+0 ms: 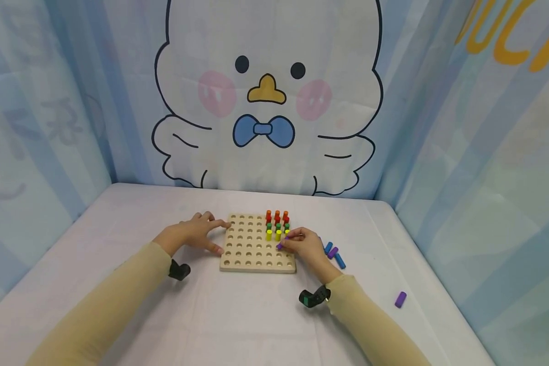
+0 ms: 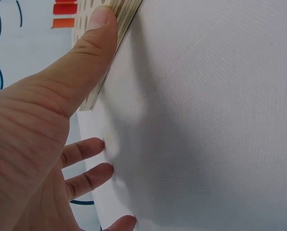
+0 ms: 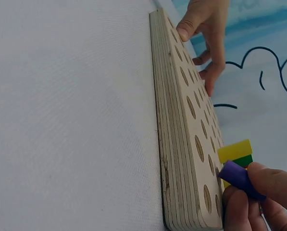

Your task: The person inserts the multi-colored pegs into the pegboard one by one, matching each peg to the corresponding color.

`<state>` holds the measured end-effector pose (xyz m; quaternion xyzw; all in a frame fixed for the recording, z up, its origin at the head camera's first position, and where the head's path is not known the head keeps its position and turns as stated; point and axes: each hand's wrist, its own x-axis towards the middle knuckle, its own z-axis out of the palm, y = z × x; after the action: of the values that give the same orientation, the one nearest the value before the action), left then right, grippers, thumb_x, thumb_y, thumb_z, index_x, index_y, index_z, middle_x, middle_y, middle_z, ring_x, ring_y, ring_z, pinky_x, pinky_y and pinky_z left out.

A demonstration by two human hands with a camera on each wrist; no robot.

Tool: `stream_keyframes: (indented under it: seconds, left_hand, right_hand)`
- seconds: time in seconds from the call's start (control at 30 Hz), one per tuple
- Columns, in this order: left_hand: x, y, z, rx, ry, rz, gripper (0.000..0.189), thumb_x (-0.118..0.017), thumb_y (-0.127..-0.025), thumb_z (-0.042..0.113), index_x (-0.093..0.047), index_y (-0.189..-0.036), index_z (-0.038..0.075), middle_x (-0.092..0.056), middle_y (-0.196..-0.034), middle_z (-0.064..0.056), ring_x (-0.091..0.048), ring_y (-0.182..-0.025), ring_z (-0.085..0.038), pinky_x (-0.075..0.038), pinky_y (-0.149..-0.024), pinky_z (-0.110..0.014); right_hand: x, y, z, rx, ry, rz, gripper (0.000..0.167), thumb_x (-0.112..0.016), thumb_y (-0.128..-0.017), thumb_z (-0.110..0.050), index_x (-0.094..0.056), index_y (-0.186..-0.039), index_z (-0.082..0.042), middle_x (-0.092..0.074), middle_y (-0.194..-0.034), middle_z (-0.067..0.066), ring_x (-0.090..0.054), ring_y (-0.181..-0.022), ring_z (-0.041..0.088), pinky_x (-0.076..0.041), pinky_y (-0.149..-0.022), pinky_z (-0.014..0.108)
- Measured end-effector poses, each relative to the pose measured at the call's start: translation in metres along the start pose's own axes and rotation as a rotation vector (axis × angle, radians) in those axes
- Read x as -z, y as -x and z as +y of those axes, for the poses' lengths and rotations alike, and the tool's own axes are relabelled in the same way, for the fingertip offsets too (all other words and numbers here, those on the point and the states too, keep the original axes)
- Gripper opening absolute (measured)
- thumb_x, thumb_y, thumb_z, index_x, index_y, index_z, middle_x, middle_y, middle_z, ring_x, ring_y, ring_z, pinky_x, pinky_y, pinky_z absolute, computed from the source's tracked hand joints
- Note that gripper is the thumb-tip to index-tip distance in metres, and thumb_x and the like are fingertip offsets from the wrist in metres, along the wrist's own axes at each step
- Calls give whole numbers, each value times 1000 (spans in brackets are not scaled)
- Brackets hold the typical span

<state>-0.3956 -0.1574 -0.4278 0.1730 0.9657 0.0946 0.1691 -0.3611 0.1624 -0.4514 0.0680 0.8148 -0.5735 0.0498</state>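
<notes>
A square wooden pegboard point(image 1: 247, 254) with rows of round holes lies on the table. Orange, red, green and yellow pegs point(image 1: 277, 223) stand in rows at its far right. My right hand point(image 1: 305, 248) pinches a purple peg point(image 3: 240, 177) between thumb and fingers; the peg is tilted, its lower end at the board's holes just in front of the yellow pegs. My left hand point(image 1: 195, 234) is spread at the board's left edge. Its thumb point(image 2: 97, 33) rests on the board's edge, and the other fingers reach toward the far left corner.
Loose blue and purple pegs point(image 1: 333, 252) lie right of the board, partly behind my right hand. Another purple peg point(image 1: 400, 299) lies by itself nearer the table's right edge. A white cloth point(image 1: 247, 320) covers the table, with printed curtains point(image 1: 265, 162) behind and at both sides.
</notes>
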Motion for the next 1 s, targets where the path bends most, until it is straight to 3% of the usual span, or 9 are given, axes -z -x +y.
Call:
stream_keyframes:
  seconds: [0.53,0.73,1.0]
  left_hand:
    - [-1,-1,1,18,5,-5,94,-74,-79,72,-40,-159,35,-36,-157,-19,-35,-142,-45,-38,-104,-78]
    - [-1,1,1,17,7,-10,94,-74,-79,72,-40,-159,35,-35,-158,-19,-34,-144,-47,-37,-105,-78]
    - [-2,0,0,0,5,0,93,-74,-80,72,-41,-159,34,-36,-158,-20,-36,-143,-46,-38,-105,-78]
  right_hand:
    - [8,0,-4,91,210,62,20,-82,-90,-12,-67,-103,-9,-73,-109,10,-67,-97,23,-59,-84,30]
    - [10,1,-4,178,288,85,17,-81,-89,-6,-69,-100,-8,-75,-108,10,-69,-97,24,-60,-87,37]
    - [8,2,-4,254,339,95,15,-81,-88,-5,-70,-97,-9,-74,-106,8,-70,-92,21,-61,-84,36]
